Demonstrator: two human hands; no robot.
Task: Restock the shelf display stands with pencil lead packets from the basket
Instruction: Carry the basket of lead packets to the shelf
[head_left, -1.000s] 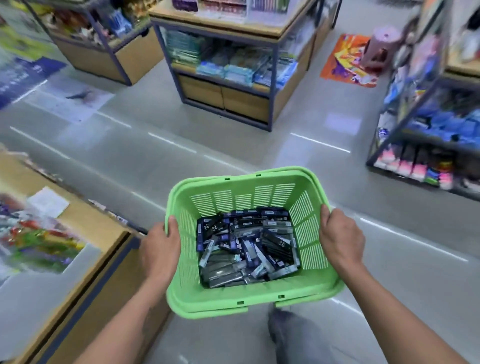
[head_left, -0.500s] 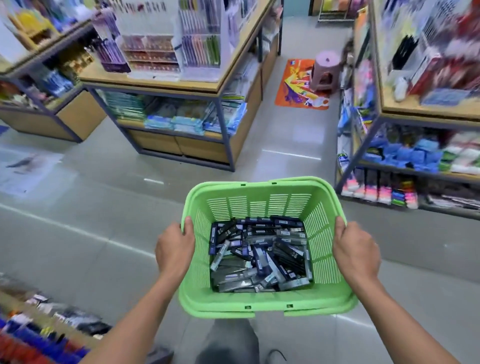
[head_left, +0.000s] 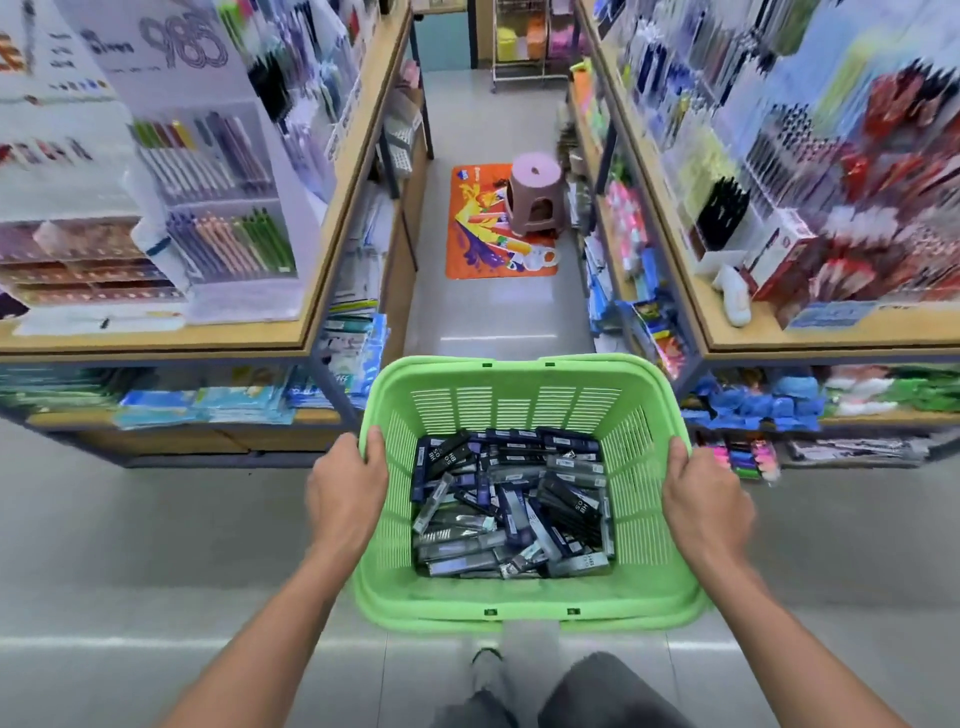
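A green plastic basket is carried in front of me at waist height. Its bottom is covered by several dark pencil lead packets lying in a loose heap. My left hand grips the basket's left rim, fingers curled over the edge. My right hand grips the right rim the same way. Shelf display stands with pens stand on the wooden shelf top at the left. More stationery displays fill the shelf at the right.
An aisle of grey floor runs ahead between the two shelf units. A pink plastic stool stands on an orange mat in the aisle. A wire rack stands at the far end. My legs show below the basket.
The view has swung right and forward from the open floor towards the aisle between the shelves. Both hands have kept their grip on the basket's rims.
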